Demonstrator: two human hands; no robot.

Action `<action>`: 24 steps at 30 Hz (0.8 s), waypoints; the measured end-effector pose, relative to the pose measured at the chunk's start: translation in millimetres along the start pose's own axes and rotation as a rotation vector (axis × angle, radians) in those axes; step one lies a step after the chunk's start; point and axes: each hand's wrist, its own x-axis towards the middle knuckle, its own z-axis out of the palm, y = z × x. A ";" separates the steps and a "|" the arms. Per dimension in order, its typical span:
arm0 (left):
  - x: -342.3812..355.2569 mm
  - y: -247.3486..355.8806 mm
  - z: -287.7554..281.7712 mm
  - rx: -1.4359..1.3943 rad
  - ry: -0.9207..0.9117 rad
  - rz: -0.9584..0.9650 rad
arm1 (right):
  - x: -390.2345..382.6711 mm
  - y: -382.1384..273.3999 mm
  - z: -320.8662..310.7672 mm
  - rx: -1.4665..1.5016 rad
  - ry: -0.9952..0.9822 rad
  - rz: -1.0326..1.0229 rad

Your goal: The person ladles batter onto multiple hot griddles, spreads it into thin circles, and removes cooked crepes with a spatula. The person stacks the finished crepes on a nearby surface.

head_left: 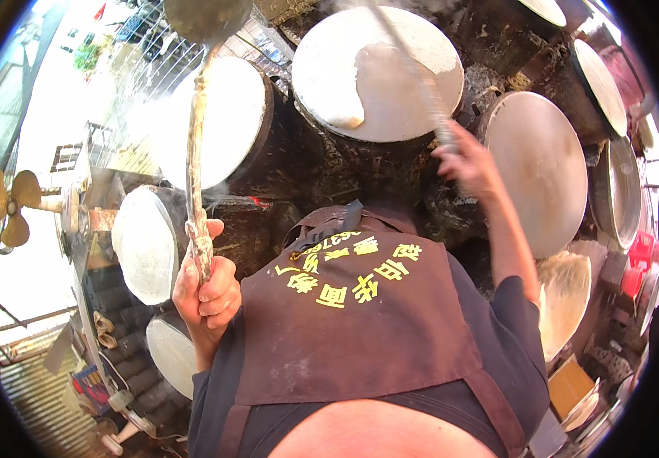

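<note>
My left hand [209,294] is wrapped round the long, worn wooden handle of a ladle. The ladle's dark round bowl [206,19] is held up at the top edge, above the left pans. Stretched forward, my right hand [471,164] grips a long thin stick [413,69], blurred by motion. It slants over the large round pan [390,114] at the middle back; its far end runs out of view. A white sheet of batter [326,69] covers part of that pan, with a thick curled edge beside a greyish area. Whether the stick touches the sheet, I cannot tell.
Round pans on dark drum stoves ring me: a bright white one [226,114] and a smaller one [145,244] at left, a greyish one [539,175] at right. A propeller-like fan [12,208] stands far left, red plastic items [639,259] far right. Steam drifts at left.
</note>
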 end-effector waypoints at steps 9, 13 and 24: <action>-8.2 53.1 -17.7 -0.009 -0.133 -0.060 | 47.6 73.9 253.5 -0.167 0.263 -0.263; -16.0 71.0 -45.0 -0.054 -0.150 -0.141 | -23.9 35.4 204.8 0.129 0.173 0.174; -12.0 70.0 -69.9 -0.106 -0.293 -0.396 | -68.8 37.9 133.2 0.166 0.382 0.148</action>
